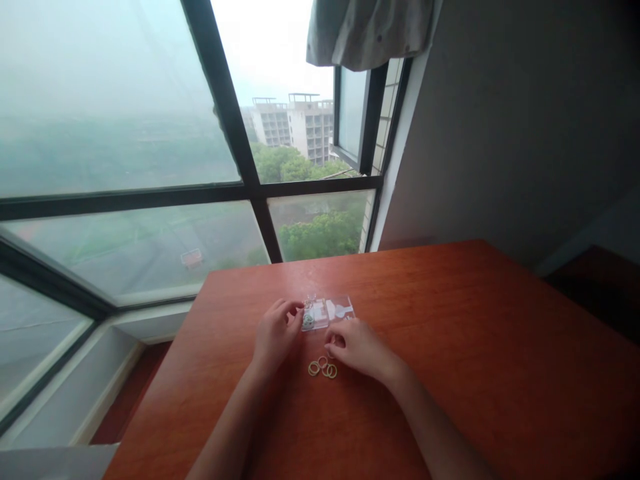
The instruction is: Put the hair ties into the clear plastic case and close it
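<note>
A small clear plastic box point(334, 311) lies on the reddish wooden table point(475, 347), with pale rings visible inside its left part. My left hand point(274, 331) rests at the box's left edge, fingers curled and pinching at its corner. My right hand point(356, 345) sits just below the box, fingers bent inward; whether it holds a ring is hidden. Several small yellowish rubber rings point(323, 367) lie loose on the table right under my right hand.
The table's far edge meets a large window point(150, 200) with dark frames, looking out on trees and buildings. A grey wall stands at the right, and a curtain point(367, 30) hangs above. The table's left edge drops to a floor strip.
</note>
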Available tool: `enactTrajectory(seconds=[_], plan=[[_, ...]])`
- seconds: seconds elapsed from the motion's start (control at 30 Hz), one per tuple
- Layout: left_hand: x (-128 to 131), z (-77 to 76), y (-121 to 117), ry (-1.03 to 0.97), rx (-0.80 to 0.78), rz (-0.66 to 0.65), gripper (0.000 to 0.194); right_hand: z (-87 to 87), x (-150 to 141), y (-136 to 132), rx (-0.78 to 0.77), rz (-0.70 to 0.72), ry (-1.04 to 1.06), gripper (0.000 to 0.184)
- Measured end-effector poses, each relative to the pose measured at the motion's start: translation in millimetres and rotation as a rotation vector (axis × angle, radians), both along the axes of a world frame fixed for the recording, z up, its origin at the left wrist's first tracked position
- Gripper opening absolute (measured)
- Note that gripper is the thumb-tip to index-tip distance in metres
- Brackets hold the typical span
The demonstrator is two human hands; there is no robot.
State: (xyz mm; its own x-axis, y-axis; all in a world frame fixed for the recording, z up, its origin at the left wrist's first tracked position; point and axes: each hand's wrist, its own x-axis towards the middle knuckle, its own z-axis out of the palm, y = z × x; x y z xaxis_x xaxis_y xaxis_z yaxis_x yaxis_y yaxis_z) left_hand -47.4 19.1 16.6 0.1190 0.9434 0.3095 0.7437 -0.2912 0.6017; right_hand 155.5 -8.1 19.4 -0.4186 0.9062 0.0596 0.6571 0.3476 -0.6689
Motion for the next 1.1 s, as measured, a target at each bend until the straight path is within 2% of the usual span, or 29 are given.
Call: enactTrajectory(seconds=[0.23, 0.4, 1.1], plan=[[-0.5, 2.2, -4.0, 0.0, -0.024, -0.017, 0.016, 2.8, -13.3, -9.8, -0.001, 0.123, -0.04, 0.015], [-1.3, 3.8, -4.7, -0.001, -0.009, -0.014, 0.015, 6.2, -15.5, -13.8, -0.013, 0.134, -0.118, 0.013], [-0.4, 4.0, -5.0, -0.013, -0.01, -0.033, 0.013, 6.9, -16.9, -15.7, 0.014, 0.148, -0.152, 0.009]])
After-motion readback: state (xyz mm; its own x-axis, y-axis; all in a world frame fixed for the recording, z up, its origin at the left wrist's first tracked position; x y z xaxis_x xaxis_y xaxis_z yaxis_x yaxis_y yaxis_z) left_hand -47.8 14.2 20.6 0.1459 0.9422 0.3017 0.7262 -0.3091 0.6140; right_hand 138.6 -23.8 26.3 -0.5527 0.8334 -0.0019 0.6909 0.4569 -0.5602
